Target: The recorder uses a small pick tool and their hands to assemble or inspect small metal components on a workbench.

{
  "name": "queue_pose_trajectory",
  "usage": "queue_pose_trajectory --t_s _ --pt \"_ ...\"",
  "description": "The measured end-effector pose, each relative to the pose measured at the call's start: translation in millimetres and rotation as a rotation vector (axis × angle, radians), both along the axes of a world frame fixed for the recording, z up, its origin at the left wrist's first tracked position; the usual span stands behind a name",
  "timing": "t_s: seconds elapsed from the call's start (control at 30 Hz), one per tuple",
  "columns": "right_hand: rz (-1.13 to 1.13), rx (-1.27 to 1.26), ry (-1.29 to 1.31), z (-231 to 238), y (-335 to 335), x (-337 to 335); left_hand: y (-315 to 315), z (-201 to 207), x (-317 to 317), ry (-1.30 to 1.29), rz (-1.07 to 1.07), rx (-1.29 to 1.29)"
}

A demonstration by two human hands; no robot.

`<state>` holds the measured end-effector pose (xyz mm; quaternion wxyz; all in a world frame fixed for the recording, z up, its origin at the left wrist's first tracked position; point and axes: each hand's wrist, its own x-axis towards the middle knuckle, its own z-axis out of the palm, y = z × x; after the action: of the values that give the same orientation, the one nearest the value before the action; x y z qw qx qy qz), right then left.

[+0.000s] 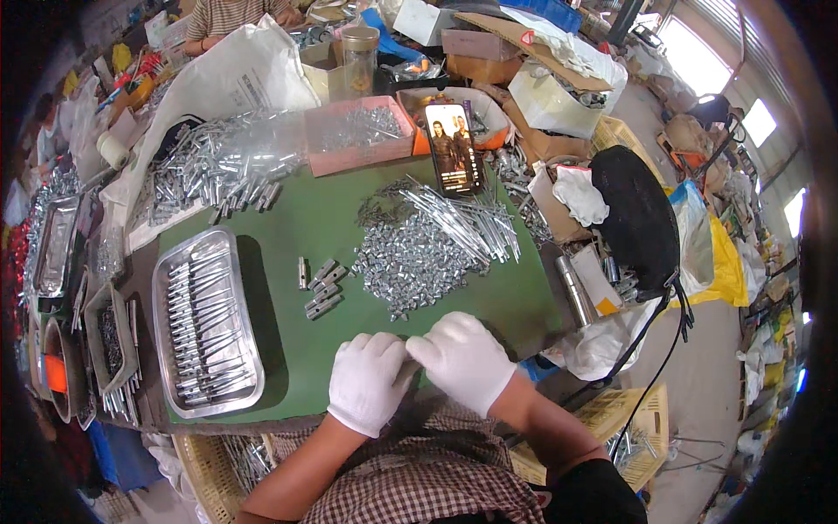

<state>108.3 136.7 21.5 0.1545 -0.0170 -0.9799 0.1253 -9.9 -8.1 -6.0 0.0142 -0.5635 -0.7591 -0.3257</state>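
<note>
Steadying our left hand (370, 382) against our right hand (467, 362), fingers curled, whether around anything we cannot tell, we should keep the small metal parts (410, 269) heaped right of the shiny tray (163, 341) within easy reach.

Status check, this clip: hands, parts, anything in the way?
Left hand and right hand, gloved, close together; anything gripped is hidden. Small metal pieces piled just beyond. Thin rods overlap pile's far right.
</note>
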Motion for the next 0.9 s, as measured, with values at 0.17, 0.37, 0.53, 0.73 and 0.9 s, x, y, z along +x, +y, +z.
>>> queue_pose_trajectory --t_s 0.17,0.37,0.53,0.73,0.9 --pt "0.027 0.086 -0.015 10 -1 6 1 -2 -1 -0.039 -0.024 0.029" --pt "-0.207 0.062 -0.135 5 9 22 1 -4 -2 -0.019 0.011 0.017" --pt "-0.882 0.319 0.153 -28 98 108 2 -1 1 -0.021 -0.002 0.048" --pt "-0.893 0.069 0.152 -38 102 128 2 -3 3 -0.008 -0.001 0.046" --pt "-0.537 -0.355 -0.356 19 12 73 -1 -5 0 -0.002 0.027 0.030"
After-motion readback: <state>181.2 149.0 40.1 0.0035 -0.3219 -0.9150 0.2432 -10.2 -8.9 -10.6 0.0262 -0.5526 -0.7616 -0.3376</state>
